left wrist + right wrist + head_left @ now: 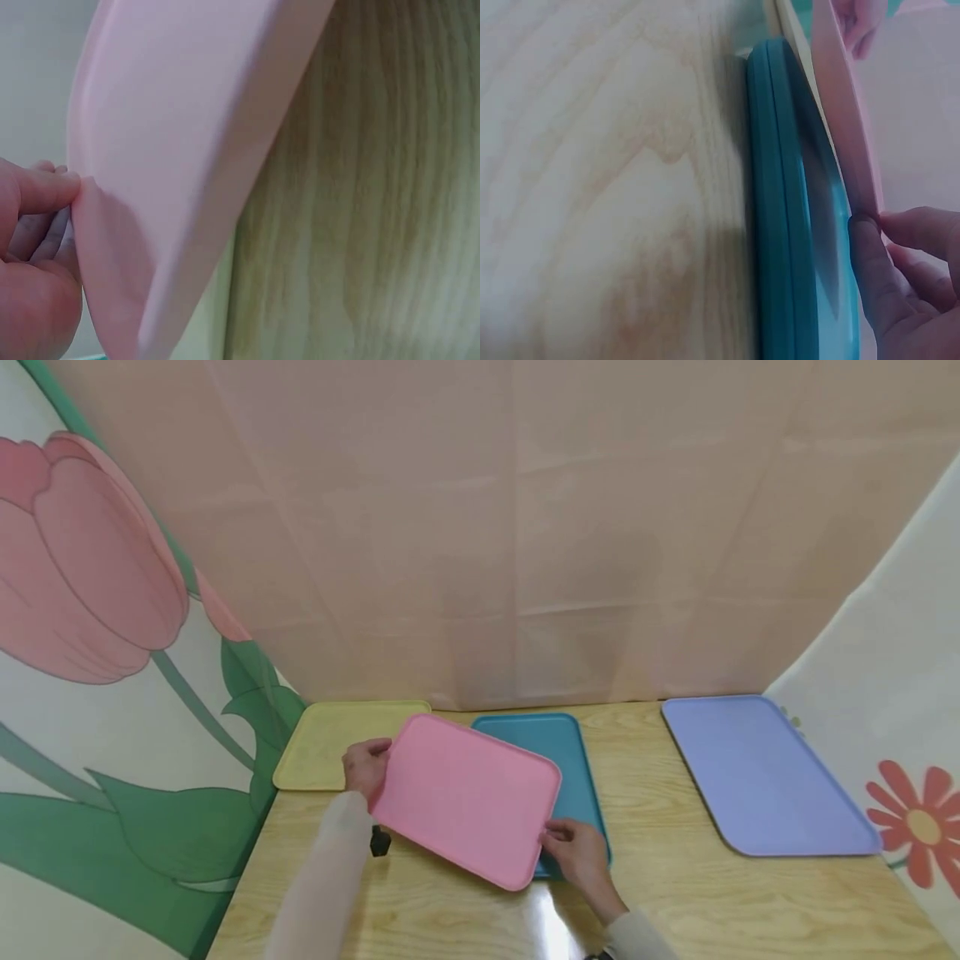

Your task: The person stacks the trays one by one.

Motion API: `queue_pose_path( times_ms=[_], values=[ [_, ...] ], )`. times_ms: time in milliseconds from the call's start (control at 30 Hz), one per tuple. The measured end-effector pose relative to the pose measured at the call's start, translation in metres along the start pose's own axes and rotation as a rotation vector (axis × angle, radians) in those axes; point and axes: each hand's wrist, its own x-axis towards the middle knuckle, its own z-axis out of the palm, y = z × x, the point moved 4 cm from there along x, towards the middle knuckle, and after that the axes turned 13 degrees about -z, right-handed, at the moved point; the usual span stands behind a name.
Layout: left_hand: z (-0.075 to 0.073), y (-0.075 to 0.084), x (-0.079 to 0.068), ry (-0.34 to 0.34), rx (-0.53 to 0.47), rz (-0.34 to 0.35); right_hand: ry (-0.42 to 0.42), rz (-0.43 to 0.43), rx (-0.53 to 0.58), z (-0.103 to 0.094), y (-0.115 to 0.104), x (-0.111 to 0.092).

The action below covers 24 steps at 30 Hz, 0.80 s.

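A pink rectangular tray [468, 802] is held up, tilted, in both hands. My left hand [367, 767] pinches its left short edge; in the left wrist view the thumb [52, 191] presses on the rim. On the opposite short edge, my right hand [579, 853] grips the rim between thumb and fingers, clearly seen in the right wrist view. Underneath, partly covered, a teal tray [581, 777] lies on the table. Its side [780, 225] shows a layered edge in the right wrist view, with the pink tray apart from it at a slant.
A yellow tray [330, 747] lies at the back left of the wooden table [637, 893]. Toward the right side is a lavender tray [765, 777]. A pinkish cloth [517, 527] hangs behind, and flower-printed cloths [82, 710] flank the table.
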Motion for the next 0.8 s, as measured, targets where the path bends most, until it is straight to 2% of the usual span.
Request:
queue_pose_path(
  times_ms=[233, 400, 600, 800],
  values=[
    [0.021, 0.012, -0.001, -0.038, 0.029, 0.048, 0.015, 0.057, -0.033, -0.014, 0.009, -0.01],
    [0.035, 0.012, -0.001, -0.069, 0.047, 0.066, 0.018, 0.085, -0.02, -0.023, 0.014, -0.015],
    [0.049, 0.008, -0.003, -0.122, 0.04, 0.036, 0.029, 0.083, -0.055, -0.034, 0.018, -0.016],
    [0.057, 0.007, -0.007, -0.132, 0.029, 0.06, 0.031, 0.094, -0.104, -0.046, 0.021, -0.013]
  ],
)
